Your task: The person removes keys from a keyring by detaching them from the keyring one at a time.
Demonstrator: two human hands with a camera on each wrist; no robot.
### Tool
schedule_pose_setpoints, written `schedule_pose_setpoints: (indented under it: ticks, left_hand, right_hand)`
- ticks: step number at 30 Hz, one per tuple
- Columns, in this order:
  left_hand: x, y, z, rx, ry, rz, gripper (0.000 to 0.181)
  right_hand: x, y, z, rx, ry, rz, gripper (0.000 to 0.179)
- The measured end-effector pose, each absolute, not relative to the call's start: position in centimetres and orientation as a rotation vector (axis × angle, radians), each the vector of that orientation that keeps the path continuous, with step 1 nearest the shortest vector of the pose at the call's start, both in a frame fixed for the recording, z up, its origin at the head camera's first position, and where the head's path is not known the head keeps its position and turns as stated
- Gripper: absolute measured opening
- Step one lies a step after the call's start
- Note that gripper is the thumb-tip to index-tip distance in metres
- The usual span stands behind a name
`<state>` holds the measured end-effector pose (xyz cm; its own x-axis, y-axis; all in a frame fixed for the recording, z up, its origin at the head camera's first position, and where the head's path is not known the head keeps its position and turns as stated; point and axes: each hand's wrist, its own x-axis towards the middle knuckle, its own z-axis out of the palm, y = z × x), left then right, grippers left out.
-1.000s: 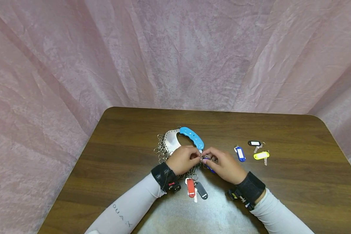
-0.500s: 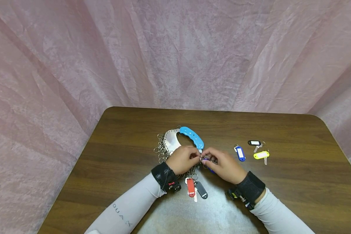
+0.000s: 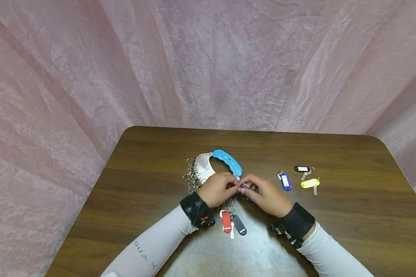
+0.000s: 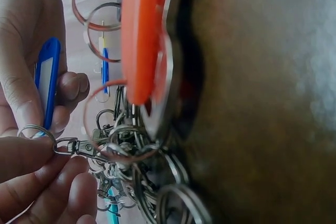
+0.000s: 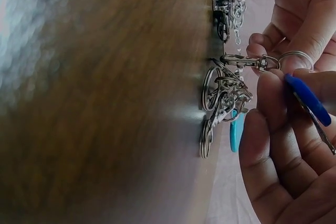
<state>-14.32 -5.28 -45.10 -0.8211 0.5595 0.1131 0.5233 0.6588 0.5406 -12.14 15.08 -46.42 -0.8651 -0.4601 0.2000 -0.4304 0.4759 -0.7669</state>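
Observation:
My left hand (image 3: 217, 189) pinches a metal split ring (image 4: 38, 128) that hangs on a swivel clasp (image 4: 86, 148). Facing it, my right hand (image 3: 267, 196) grips a blue key tag (image 4: 47, 80) right at that ring. A key (image 5: 321, 132) lies along the tag in the right wrist view. Whether the tag's loop is threaded on the ring is hidden by the fingertips. The clasp belongs to a curved metal plate (image 3: 203, 166) with a light blue handle (image 3: 228, 161), hung with many rings. A red key tag (image 3: 226, 222) and a dark grey key tag (image 3: 239, 225) hang nearer to me.
On the right of the wooden table (image 3: 350, 173) lie another blue tag (image 3: 285, 181), a black tag (image 3: 302, 169) and a yellow tag (image 3: 310, 183), with keys by them. A pink curtain (image 3: 228, 65) hangs behind the table.

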Motion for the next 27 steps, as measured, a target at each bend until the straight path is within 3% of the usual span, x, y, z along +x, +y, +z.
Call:
schedule_pose_setpoints:
  ticks: [27]
  left_hand:
    - [-14.37,-5.29,-45.35,0.817,2.766,0.896,0.008]
  right_hand:
    - [-12.03,14.98,-46.33,-0.827,2.634,-1.409,0.009]
